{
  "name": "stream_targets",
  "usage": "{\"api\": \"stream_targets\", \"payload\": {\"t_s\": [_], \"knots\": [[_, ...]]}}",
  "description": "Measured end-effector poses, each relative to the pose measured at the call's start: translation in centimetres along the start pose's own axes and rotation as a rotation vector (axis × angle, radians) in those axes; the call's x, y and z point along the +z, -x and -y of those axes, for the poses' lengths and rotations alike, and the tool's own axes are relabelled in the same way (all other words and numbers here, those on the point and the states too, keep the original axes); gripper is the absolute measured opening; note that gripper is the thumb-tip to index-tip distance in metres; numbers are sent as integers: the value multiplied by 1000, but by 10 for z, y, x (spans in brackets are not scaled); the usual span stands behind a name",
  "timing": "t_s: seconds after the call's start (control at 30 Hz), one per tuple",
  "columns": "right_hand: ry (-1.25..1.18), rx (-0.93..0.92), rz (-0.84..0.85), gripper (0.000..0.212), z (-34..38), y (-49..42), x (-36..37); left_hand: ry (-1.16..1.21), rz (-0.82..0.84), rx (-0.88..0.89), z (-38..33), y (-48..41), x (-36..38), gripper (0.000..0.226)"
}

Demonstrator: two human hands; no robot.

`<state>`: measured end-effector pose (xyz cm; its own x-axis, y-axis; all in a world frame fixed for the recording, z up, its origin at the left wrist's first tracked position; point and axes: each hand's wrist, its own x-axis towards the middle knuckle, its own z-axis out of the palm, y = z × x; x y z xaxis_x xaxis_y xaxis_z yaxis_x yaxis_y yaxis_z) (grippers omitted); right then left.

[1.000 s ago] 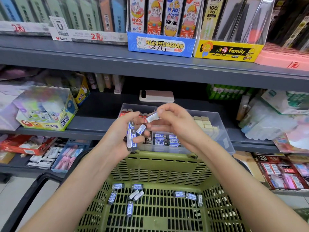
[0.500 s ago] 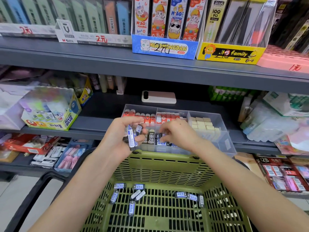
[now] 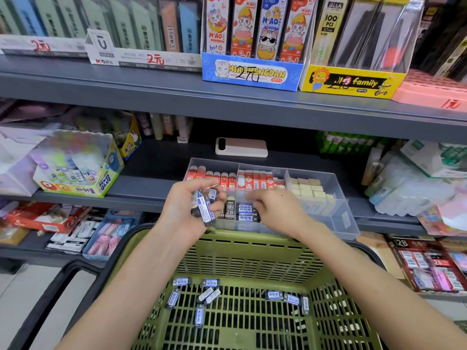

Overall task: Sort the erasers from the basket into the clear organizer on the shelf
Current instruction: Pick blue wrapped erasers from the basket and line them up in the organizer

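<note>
As the head view is the only one supplied, all positions below are referenced to the clear organizer [image 3: 338,218], which sits on the shelf [image 3: 141,190]. Just in front of the organizer's left end, the left hand [image 3: 187,205] grips a bundle of erasers [image 3: 203,208], fingers and thumb curled round several sleeved blocks. The right hand [image 3: 275,210] reaches over the organizer's front wall, its fingers bent down over the filed erasers [image 3: 246,218] in the front compartment. The fingertips are blurred, so it cannot be told whether they pinch a piece. Below and in front of the organizer, the basket [image 3: 252,251] holds the loose erasers [image 3: 274,295], scattered flat across its slotted floor.

Handling, by judgement: each eraser is probably light, small and firm, with a smooth paper sleeve that may slide. Take one by its two long sides, thumb against forefinger, at mid-length. Lower it label up beside those already filed. A full fist may shed pieces, so feed them out one at a time.
</note>
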<state>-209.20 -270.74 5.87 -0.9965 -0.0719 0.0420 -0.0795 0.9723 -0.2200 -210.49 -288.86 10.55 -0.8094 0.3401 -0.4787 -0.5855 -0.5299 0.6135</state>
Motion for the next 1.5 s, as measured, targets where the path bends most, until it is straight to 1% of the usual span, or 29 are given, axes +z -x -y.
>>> {"api": "stream_targets", "payload": {"t_s": [0.07, 0.13, 0.17, 0.2, 0.23, 0.27, 0.3, 0.37, 0.43, 0.5, 0.6, 0.7, 0.77, 0.83, 0.87, 0.93, 1.0, 1.07, 1.1, 1.17, 1.23, 1.3, 1.37, 1.43, 1.5], "knots": [[-56, 12, 1, 34, 3, 3, -3, 16, 5, 12, 1, 1, 2, 19], [-6, 7, -88, 29, 5, 7, -10, 56, 6, 21, 2, 1, 3, 26], [-35, -11, -151, 26, 9, 11, -14, 87, 4, 28, 3, 1, 4, 29], [-151, -28, -186, 26, 16, 17, -18, 116, -2, 44, 4, 1, 5, 31], [-329, -40, -181, 27, 26, 24, -22, 137, -13, 63, 6, -1, 5, 33], [-500, -44, -158, 27, 37, 30, -25, 143, -25, 79, 7, -2, 5, 32], [-607, -50, -144, 28, 47, 35, -27, 135, -32, 87, 8, -3, 6, 26], [-684, -33, -158, 24, 61, 42, -23, 120, -33, 93, 12, -2, 9, 14], [-766, 11, -201, 17, 69, 44, -20, 111, -50, 131, 14, -1, 13, 15], [-847, 40, -241, 18, 72, 46, -18, 23, -88, 206, 18, 0, 14, 17], [-964, 17, -319, 21, 70, 51, -19, -162, -113, 334, 23, 0, 17, 20], [-979, -18, -361, 11, 65, 51, -27, -306, -140, 430, 30, 1, 19, 17], [-958, -36, -375, 7, 58, 45, -32, -383, -127, 458, 35, 2, 21, 14], [-1014, 18, -368, 14, 46, 36, -37, -401, -115, 456, 36, 3, 20, 12], [-1108, 68, -335, 16, 38, 32, -39, -390, -113, 453, 34, 4, 17, 11], [-1258, 178, -234, 16, 20, 24, -44, -356, -108, 438, 29, 5, 10, 10], [-1274, 246, -128, 13, 5, 20, -45, -322, -102, 414, 24, 5, 1, 14], [-1246, 279, -54, 14, -5, 16, -42, -307, -107, 399, 22, 6, -7, 16], [-1174, 299, -28, 19, -8, 15, -39, -309, -107, 396, 21, 6, -10, 16], [-928, 360, 30, 31, -11, 12, -35, -320, -103, 392, 21, 5, -14, 15], [-642, 383, 73, 34, -11, 9, -33, -339, -94, 389, 21, 4, -17, 13], [-395, 337, 36, 25, -7, 6, -32, -344, -85, 384, 21, 3, -18, 14], [-253, 277, -36, 19, 0, 5, -30, -324, -72, 374, 19, 3, -19, 18], [-175, 220, -94, 23, 6, 5, -23, -284, -45, 351, 18, 2, -19, 23], [-178, 195, -153, 19, 10, 6, -14, -216, -12, 325, 17, 2, -20, 26]]}}
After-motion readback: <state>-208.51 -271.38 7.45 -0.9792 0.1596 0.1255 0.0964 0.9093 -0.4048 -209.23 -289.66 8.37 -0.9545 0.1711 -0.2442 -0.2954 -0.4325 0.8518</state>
